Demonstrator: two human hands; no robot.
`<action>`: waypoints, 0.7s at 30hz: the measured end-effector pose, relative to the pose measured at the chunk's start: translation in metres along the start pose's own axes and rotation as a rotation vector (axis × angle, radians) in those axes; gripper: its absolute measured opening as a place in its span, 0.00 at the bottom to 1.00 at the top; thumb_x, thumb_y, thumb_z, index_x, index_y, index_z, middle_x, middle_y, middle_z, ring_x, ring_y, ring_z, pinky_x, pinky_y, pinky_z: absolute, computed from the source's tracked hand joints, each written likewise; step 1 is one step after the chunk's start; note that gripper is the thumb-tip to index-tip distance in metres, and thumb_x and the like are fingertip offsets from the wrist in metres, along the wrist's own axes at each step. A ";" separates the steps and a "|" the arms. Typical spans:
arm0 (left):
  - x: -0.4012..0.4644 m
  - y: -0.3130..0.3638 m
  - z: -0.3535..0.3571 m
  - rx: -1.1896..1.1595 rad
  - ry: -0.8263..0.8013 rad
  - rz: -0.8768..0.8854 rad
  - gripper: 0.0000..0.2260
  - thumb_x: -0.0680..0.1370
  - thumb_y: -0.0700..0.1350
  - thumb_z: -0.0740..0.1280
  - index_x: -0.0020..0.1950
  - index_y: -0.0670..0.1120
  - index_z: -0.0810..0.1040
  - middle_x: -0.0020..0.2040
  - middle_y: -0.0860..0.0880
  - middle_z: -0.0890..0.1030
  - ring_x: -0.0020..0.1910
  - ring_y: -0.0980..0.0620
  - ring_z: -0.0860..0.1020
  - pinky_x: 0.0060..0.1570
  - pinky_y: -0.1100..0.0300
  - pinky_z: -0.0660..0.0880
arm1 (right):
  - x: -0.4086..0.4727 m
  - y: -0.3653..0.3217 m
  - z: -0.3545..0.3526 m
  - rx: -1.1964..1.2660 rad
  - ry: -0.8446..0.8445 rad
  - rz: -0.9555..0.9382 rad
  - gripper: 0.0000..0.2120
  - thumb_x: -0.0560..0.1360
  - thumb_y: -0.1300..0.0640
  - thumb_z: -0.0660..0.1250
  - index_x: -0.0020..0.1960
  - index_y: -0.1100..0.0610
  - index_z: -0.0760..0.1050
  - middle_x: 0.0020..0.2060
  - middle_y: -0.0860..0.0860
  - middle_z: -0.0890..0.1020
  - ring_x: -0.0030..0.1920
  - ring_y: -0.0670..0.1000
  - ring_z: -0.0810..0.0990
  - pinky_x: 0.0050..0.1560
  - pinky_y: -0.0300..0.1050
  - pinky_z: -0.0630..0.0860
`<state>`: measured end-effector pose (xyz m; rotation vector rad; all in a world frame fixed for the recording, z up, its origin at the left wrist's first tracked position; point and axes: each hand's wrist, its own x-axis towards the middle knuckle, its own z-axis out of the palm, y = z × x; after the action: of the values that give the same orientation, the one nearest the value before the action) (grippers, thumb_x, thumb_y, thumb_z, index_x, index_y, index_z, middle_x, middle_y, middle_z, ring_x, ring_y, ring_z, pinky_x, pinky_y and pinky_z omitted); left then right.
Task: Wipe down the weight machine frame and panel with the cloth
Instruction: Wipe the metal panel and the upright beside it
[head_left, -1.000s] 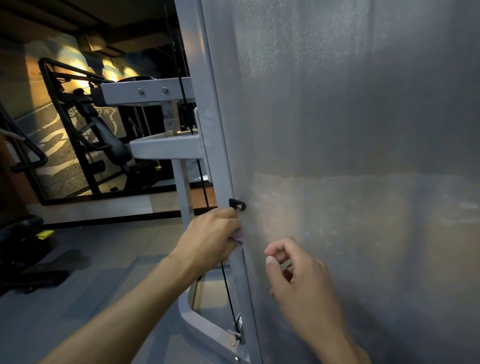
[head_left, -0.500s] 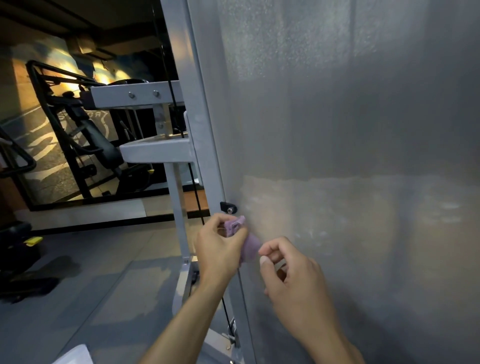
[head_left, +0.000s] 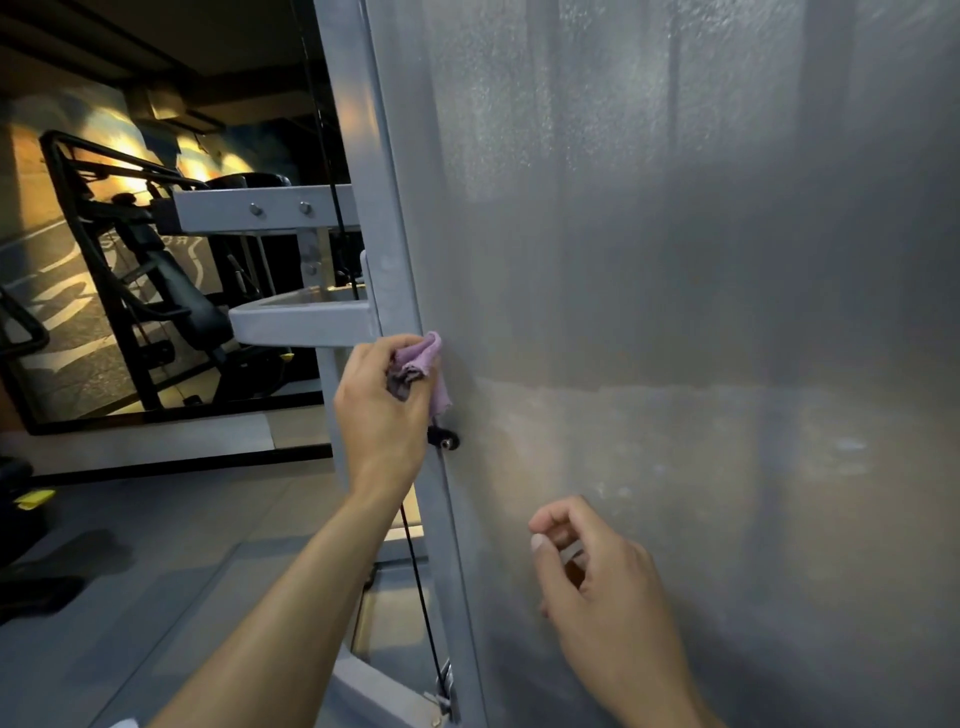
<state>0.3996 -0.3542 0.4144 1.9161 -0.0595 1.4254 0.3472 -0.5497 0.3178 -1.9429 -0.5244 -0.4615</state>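
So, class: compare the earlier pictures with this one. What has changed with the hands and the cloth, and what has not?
The left hand, gripping the cloth throughout, has moved up the frame from below the black bolt to above it. The right hand stays loosely curled and empty by the panel.

Both forearms bare to the frame's edge; no sleeves, watch, rings or gloves in view. Left hand: back and knuckles visible. Right hand: short, plain thumbnail shows. Dim lighting.
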 end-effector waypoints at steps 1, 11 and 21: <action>-0.001 0.000 0.002 0.001 0.008 0.004 0.05 0.79 0.46 0.74 0.52 0.54 0.81 0.48 0.53 0.80 0.47 0.63 0.77 0.43 0.72 0.73 | 0.000 0.000 -0.002 -0.002 0.006 0.002 0.07 0.78 0.53 0.66 0.49 0.41 0.72 0.41 0.40 0.81 0.31 0.48 0.82 0.39 0.51 0.79; -0.041 0.013 0.026 -0.124 -0.031 0.068 0.05 0.78 0.43 0.75 0.53 0.48 0.86 0.49 0.55 0.84 0.47 0.59 0.82 0.42 0.71 0.75 | -0.007 0.004 -0.026 -0.061 0.077 0.004 0.07 0.78 0.52 0.67 0.49 0.40 0.72 0.40 0.42 0.81 0.31 0.47 0.82 0.38 0.50 0.79; -0.058 0.036 0.042 -0.254 -0.048 -0.013 0.05 0.77 0.40 0.75 0.51 0.47 0.86 0.49 0.51 0.82 0.46 0.58 0.82 0.39 0.69 0.75 | -0.013 -0.003 -0.036 -0.107 0.083 0.005 0.05 0.74 0.47 0.63 0.49 0.40 0.71 0.41 0.38 0.80 0.30 0.48 0.81 0.38 0.50 0.80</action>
<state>0.3954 -0.4264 0.3799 1.7382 -0.2395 1.2964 0.3319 -0.5833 0.3277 -2.0172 -0.4493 -0.5739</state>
